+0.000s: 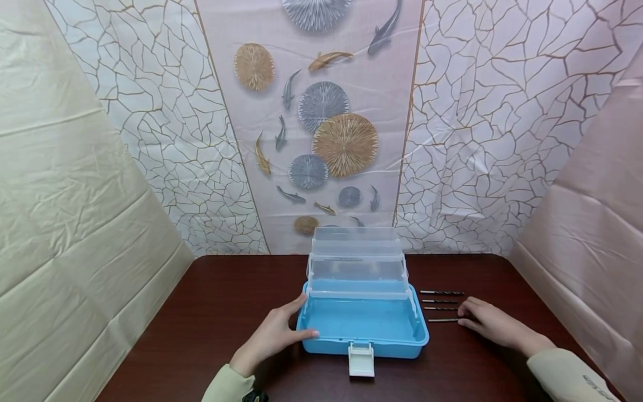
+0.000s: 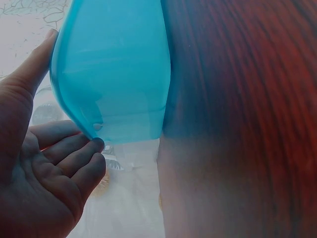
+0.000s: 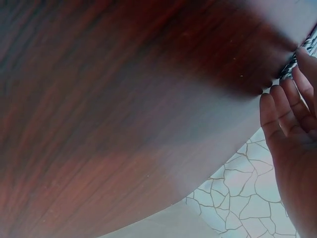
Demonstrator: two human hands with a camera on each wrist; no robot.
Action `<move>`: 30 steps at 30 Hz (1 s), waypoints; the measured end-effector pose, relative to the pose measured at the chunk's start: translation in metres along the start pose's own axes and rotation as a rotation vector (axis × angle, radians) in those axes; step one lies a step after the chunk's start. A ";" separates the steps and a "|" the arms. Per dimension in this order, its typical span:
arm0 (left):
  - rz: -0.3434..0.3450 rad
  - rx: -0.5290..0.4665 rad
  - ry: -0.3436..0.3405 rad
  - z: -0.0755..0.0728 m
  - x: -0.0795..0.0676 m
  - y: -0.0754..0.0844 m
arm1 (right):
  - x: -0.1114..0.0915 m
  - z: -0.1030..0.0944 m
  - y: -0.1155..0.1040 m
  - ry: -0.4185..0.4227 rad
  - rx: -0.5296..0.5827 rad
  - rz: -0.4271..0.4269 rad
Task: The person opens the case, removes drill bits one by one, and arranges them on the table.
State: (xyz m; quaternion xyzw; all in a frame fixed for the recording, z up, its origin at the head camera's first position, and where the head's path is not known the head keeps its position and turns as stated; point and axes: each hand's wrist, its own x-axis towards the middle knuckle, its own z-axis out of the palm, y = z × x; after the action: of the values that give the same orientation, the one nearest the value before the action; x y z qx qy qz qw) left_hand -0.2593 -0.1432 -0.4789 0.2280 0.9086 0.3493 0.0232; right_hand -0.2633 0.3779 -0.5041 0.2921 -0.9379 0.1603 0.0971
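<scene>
A blue plastic toolbox [image 1: 392,350] stands with its translucent trays [image 1: 358,271] raised at the back and its white latch [image 1: 361,363] hanging at the front. My left hand [image 1: 273,334] holds the box's left end, its thumb and fingers spread along the rim; the left wrist view shows the fingers bent at a lower corner of the blue wall [image 2: 119,64]. To the right of the box lie several drill bits [image 1: 442,292] in a row. My right hand [image 1: 494,325] pinches the right end of the nearest drill bit [image 1: 442,320], its fingertips low at the tabletop.
The dark red-brown wooden table [image 1: 226,296] ends at a patterned cloth backdrop [image 1: 331,139]. Pale cloth hangs along the left side [image 1: 90,240] and the right side [image 1: 588,223]. The toolbox's bottom compartment [image 1: 361,319] shows bare blue plastic.
</scene>
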 end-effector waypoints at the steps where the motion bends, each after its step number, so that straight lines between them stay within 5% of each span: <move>1: 0.002 0.000 0.000 0.000 0.000 0.000 | 0.000 -0.001 -0.001 -0.009 0.000 0.018; 10: 0.007 0.004 -0.004 -0.001 0.000 -0.002 | 0.015 -0.016 -0.005 -0.051 -0.001 0.169; 30: 0.014 0.010 0.007 -0.001 0.000 -0.002 | 0.097 -0.071 -0.026 0.069 -0.024 0.198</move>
State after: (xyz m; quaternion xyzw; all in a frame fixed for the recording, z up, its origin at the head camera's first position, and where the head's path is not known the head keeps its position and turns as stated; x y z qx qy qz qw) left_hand -0.2600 -0.1453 -0.4801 0.2334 0.9087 0.3458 0.0163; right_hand -0.3208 0.3331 -0.4053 0.1911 -0.9600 0.1679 0.1167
